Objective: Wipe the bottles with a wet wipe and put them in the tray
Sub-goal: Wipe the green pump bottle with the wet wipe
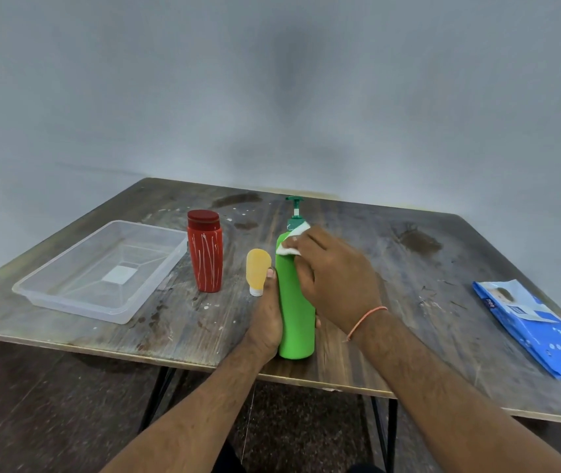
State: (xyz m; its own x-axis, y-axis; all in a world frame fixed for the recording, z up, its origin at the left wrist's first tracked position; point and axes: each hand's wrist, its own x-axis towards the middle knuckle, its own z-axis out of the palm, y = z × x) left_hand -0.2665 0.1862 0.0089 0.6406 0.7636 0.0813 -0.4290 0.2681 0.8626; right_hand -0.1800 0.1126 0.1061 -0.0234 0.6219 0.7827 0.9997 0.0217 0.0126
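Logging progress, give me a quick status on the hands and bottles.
Left hand grips green bottle; right hand presses wipe near its top. Tray holds nothing. Nothing in the way.

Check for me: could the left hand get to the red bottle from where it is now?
Probably yes, but not right away. The left hand grips the green bottle and must release it first. The red bottle stands upright to its left; only the small yellow bottle stands near the path.

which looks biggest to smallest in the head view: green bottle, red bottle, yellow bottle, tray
1. tray
2. green bottle, though it is nearest the camera, so its lead over the red one is unsure
3. red bottle
4. yellow bottle
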